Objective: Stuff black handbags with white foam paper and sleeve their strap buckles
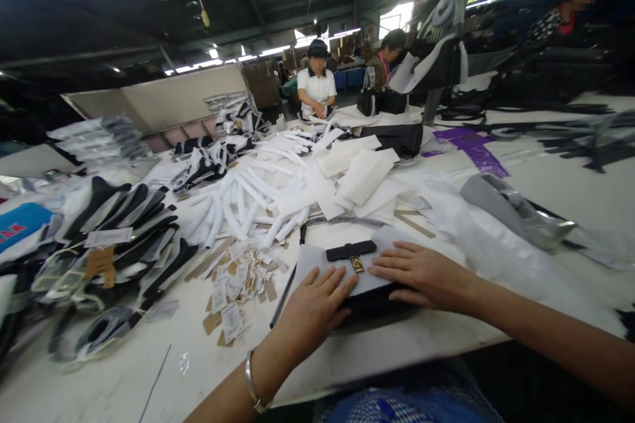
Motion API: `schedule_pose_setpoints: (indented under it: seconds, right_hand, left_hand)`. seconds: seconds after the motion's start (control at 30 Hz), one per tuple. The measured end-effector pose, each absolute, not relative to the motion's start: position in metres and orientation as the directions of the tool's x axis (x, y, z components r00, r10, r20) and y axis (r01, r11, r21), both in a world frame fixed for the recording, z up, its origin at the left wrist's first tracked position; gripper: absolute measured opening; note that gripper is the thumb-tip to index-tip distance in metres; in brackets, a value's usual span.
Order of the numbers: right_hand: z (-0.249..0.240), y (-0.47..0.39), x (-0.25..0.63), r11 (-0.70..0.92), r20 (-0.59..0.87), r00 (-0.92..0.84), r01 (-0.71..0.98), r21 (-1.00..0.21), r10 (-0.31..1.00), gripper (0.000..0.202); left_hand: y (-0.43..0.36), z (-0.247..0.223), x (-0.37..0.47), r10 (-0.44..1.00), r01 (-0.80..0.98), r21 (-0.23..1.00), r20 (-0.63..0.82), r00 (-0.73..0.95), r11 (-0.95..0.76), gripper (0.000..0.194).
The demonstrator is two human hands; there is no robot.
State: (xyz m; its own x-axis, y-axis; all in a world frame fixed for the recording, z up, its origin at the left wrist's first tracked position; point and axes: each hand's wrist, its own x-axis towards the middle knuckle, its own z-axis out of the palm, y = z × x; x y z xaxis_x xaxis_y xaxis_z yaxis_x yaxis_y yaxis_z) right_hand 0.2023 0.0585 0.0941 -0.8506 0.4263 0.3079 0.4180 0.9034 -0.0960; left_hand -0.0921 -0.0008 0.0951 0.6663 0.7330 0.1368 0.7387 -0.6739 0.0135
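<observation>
A black handbag (pixel 374 307) lies in front of me near the table's edge, with a sheet of white wrapping paper (pixel 310 256) over its upper face. A black strap tab (pixel 351 250) and a gold clasp (pixel 356 264) show on top of the paper. My left hand (pixel 317 304) lies flat on the paper left of the clasp, fingers stretched out. To the right of the clasp, my right hand (pixel 421 274) also rests flat, its fingers spread. Neither hand grips anything. The bag's underside is hidden.
Paper hang tags (pixel 231 297) with strings lie to the left. Beyond are white foam tubes (pixel 238 198) and paper pieces (pixel 364 175). Stacked black bags (pixel 119 218) fill the far left. Clear plastic wrapping (pixel 516 264) spreads right. A person (pixel 317 89) works across the table.
</observation>
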Motion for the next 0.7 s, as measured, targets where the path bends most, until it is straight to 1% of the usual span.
schedule_pose_setpoints:
  seconds: [0.07,0.13,0.2,0.23,0.3,0.37,0.43,0.6,0.7]
  right_hand:
    - [0.073,0.053,0.205,0.899,0.368,-0.827,0.432,-0.069,0.425,0.052]
    - [0.048,0.044,0.207,0.889,0.417,-0.8,0.455,-0.046,0.431,0.052]
    - [0.025,0.034,0.209,0.877,0.455,-0.774,0.48,-0.034,0.441,0.055]
    - [0.016,0.029,0.21,0.869,0.463,-0.762,0.493,-0.039,0.453,0.057]
    - [0.005,0.022,0.211,0.849,0.451,-0.741,0.522,-0.078,0.498,0.061]
    - [0.003,0.017,0.21,0.831,0.403,-0.737,0.541,-0.13,0.542,0.062]
    - [0.006,0.016,0.209,0.82,0.359,-0.742,0.551,-0.154,0.566,0.062]
    - [0.01,0.016,0.209,0.813,0.357,-0.738,0.565,-0.137,0.573,0.061]
    - [0.008,0.016,0.209,0.81,0.349,-0.738,0.572,-0.131,0.578,0.061]
  left_hand:
    - [-0.006,0.072,-0.094,0.721,0.743,-0.045,0.206,0.661,-0.668,0.05]
    - [-0.013,0.048,-0.095,0.689,0.737,-0.108,0.286,0.666,-0.667,0.051]
    - [-0.021,0.028,-0.094,0.666,0.742,-0.141,0.354,0.656,-0.656,0.054]
    - [-0.025,0.021,-0.093,0.669,0.75,-0.14,0.368,0.646,-0.646,0.055]
    - [-0.034,0.013,-0.089,0.707,0.774,-0.111,0.342,0.619,-0.623,0.057]
    - [-0.041,0.012,-0.084,0.751,0.795,-0.073,0.286,0.595,-0.602,0.059]
    - [-0.045,0.013,-0.079,0.776,0.812,-0.05,0.266,0.572,-0.581,0.061]
    - [-0.043,0.017,-0.069,0.788,0.832,-0.01,0.314,0.529,-0.555,0.069]
    - [-0.041,0.015,-0.068,0.766,0.827,-0.029,0.359,0.533,-0.562,0.064]
